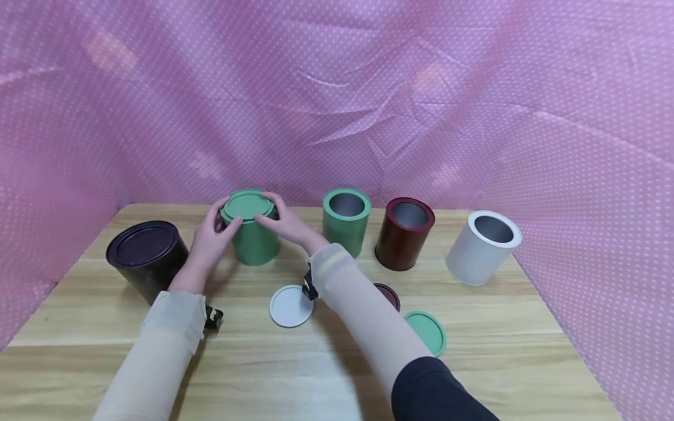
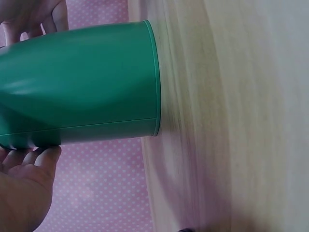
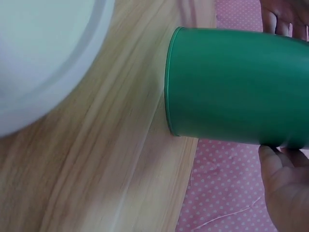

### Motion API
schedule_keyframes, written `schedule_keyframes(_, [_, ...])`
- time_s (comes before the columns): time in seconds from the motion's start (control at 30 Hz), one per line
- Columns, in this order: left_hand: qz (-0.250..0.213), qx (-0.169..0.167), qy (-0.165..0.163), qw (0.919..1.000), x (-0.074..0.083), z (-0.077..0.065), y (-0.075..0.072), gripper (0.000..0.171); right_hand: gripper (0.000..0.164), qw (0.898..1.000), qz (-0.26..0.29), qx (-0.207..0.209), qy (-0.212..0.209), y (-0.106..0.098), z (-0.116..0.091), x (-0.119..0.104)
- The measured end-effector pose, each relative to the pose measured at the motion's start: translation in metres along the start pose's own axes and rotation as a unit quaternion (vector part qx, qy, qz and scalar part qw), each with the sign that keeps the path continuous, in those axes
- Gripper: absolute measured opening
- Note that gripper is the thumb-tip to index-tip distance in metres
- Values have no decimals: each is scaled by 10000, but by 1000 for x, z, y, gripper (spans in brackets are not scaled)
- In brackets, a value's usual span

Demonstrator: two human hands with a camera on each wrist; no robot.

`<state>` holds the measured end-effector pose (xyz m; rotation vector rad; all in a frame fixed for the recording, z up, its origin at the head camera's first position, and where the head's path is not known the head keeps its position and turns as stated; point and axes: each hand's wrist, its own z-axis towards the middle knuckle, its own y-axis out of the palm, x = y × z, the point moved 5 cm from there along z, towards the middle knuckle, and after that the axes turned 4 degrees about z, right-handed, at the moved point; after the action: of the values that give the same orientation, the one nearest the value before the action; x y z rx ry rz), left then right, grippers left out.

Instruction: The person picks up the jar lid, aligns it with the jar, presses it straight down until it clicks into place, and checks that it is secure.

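A green can [image 1: 255,244] stands upright toward the back left of the table, with a green lid [image 1: 246,204] lying on its top. My left hand [image 1: 206,238] grips the lid's edge from the left, thumb at the front. From the right, my right hand [image 1: 291,224] holds the same edge, its thumb near the front and fingers reaching behind. Both wrist views show the can's smooth green side [image 2: 91,82], with fingertips touching it near the top. How firmly the lid sits on the rim cannot be told.
A black lidded can [image 1: 144,248] stands left of my left arm. Rightward are an open green can [image 1: 344,233], an open dark red can [image 1: 401,242] and an open white can [image 1: 474,257]. White [image 1: 291,306], dark red [image 1: 389,295] and green [image 1: 427,332] lids lie nearer.
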<state>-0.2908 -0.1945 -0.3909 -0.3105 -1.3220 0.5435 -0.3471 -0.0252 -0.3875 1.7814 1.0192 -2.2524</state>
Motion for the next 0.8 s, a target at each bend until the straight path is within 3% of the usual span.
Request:
schedule_keyframes(0.4, [-173, -12, -9, 9998, -4, -2, 0, 70, 66, 9999, 83, -58, -6, 4, -1, -3])
schedule_keyframes(0.8, [-26, 22, 72, 10000, -1, 1, 2, 69, 67, 9999, 105, -44, 84, 2, 0, -1])
